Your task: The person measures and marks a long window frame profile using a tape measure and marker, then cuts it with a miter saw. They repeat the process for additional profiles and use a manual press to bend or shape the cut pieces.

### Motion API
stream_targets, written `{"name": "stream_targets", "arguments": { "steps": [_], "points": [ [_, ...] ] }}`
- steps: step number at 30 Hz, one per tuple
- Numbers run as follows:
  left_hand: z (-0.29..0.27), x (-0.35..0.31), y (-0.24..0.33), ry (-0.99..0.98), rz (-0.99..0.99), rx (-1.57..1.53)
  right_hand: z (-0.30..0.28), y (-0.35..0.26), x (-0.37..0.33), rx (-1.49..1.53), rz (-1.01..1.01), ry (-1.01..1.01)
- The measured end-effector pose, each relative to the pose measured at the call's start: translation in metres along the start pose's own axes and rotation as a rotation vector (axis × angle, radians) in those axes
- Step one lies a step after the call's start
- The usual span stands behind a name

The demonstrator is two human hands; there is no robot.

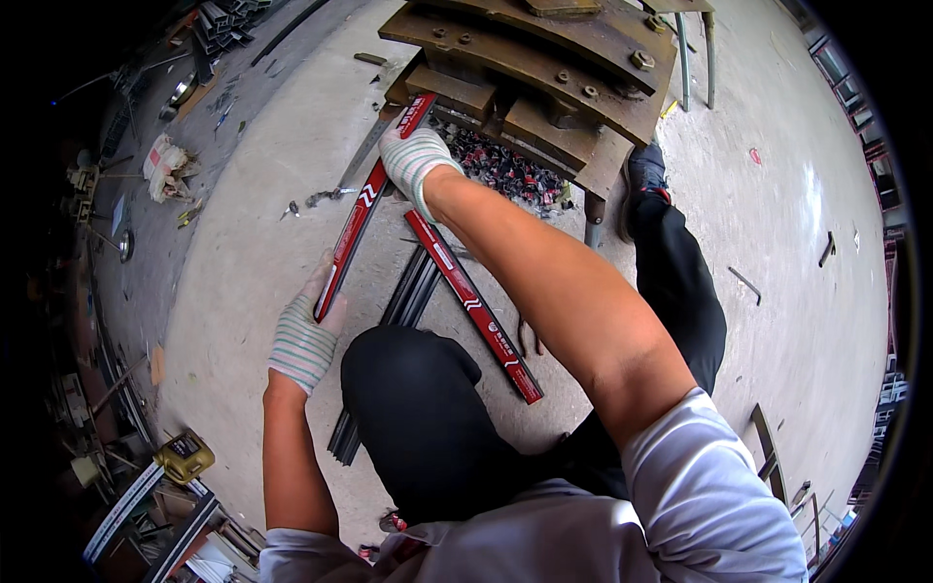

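Observation:
Both my hands wear striped knit gloves and grip one long black profile bar with a red printed face (pixel 358 216). My left hand (pixel 307 335) is closed round its lower end. Farther up, my right hand (pixel 416 157) is wrapped over the bar near its far end. That far end reaches the front edge of a rusty bolted steel press (pixel 559 78); whether it touches cannot be made out. A second red-faced profile bar (pixel 473 306) lies slanted on the floor below my right forearm. Beside it are several plain black profile bars (pixel 413 291), partly hidden by my knee.
Black and red cut scraps (pixel 501 170) are heaped under the press. A hex key (pixel 745 286) lies on the floor at right. Along the left are a crumpled white bag (pixel 169 167), a yellow container (pixel 184 457) and piled metal stock (pixel 228 24).

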State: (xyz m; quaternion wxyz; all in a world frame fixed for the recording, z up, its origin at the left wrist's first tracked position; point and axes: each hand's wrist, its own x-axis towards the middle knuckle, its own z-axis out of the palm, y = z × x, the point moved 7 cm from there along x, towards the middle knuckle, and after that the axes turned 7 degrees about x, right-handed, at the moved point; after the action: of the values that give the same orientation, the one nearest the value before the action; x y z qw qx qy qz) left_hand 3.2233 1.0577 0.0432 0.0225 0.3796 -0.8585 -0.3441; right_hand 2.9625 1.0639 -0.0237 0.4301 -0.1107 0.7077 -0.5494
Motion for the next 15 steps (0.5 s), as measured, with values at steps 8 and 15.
{"name": "stream_targets", "arguments": {
  "steps": [8,15],
  "points": [
    [0.002,0.0,-0.006,0.019,0.028,0.046,-0.002,-0.009,-0.009,-0.143,-0.112,0.083],
    [0.004,0.007,-0.008,-0.001,0.036,0.03,-0.002,0.008,0.013,-0.019,-0.139,0.128]
  ]
}}
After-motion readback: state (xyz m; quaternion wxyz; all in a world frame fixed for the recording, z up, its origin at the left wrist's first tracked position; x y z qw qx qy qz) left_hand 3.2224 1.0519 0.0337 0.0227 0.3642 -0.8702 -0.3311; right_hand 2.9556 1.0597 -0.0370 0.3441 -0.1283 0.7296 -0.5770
